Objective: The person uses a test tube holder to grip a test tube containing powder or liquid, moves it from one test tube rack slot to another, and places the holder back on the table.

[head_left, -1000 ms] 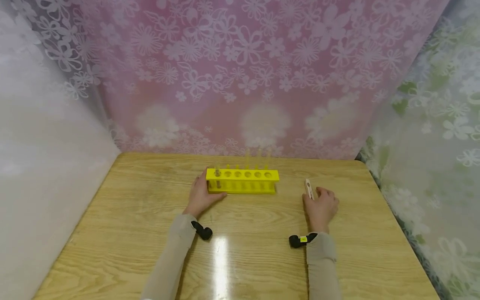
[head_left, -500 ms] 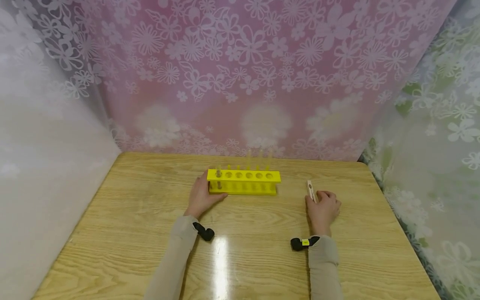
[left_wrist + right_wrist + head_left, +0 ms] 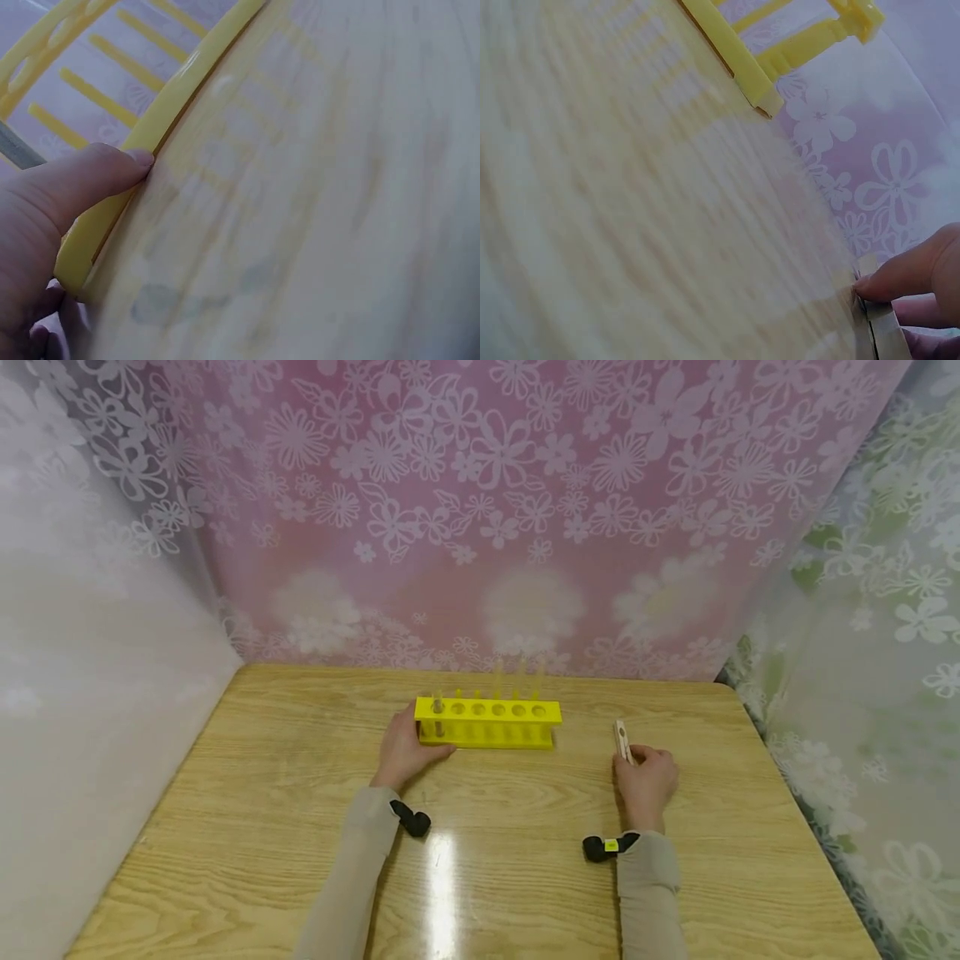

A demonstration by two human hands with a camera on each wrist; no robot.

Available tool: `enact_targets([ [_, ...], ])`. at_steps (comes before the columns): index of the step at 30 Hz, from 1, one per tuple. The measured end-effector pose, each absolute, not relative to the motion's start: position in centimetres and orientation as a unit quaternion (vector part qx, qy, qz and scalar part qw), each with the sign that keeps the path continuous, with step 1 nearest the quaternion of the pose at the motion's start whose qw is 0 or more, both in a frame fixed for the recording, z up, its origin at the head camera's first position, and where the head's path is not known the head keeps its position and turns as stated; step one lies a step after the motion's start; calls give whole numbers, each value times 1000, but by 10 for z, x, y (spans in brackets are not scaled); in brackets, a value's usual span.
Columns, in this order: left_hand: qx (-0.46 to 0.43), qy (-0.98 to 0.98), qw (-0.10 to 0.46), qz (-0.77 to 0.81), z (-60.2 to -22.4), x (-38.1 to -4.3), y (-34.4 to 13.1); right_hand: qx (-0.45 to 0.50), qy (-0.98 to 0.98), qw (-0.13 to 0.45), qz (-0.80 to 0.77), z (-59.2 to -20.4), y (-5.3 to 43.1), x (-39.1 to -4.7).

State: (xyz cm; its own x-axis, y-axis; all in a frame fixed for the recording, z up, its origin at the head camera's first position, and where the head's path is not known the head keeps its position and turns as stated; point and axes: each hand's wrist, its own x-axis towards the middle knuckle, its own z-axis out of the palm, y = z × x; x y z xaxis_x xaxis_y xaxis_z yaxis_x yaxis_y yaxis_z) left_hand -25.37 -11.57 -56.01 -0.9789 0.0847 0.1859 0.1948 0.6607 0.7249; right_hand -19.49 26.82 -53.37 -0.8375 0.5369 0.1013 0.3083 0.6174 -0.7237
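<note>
A yellow test tube rack (image 3: 488,710) stands on the table with its row of holes facing up. My left hand (image 3: 401,750) grips its left end. In the left wrist view, the thumb (image 3: 112,166) presses the front edge of the base, while the other fingers are mostly hidden behind. One test tube (image 3: 438,703) is upright in the leftmost hole. Faint clear tubes (image 3: 521,677) stick up at the rack's back right. To the right, my right hand (image 3: 647,781) pinches a light wooden test tube clamp (image 3: 622,737) low over the table, its rear part hidden by the hand.
The wooden table (image 3: 525,877) reflects a bright strip of light near its front. A pink flowered curtain (image 3: 480,527) hangs along the back edge, with pale sheets at both sides. A small black wrist camera (image 3: 596,849) sits on the right cuff, another on the left.
The right hand's fingers have drawn in a little around the clamp. My left hand keeps its grip on the rack. The whole view has shifted very slightly.
</note>
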Motion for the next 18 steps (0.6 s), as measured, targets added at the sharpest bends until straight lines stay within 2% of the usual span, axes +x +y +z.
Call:
enact_targets([
  [11, -92, -911, 85, -393, -564, -250, -116, -255, -871, 131, 398, -526, 272, -187],
  [18, -93, -912, 87, -389, -564, -250, -116, -245, -875, 156, 387, -529, 272, -187],
])
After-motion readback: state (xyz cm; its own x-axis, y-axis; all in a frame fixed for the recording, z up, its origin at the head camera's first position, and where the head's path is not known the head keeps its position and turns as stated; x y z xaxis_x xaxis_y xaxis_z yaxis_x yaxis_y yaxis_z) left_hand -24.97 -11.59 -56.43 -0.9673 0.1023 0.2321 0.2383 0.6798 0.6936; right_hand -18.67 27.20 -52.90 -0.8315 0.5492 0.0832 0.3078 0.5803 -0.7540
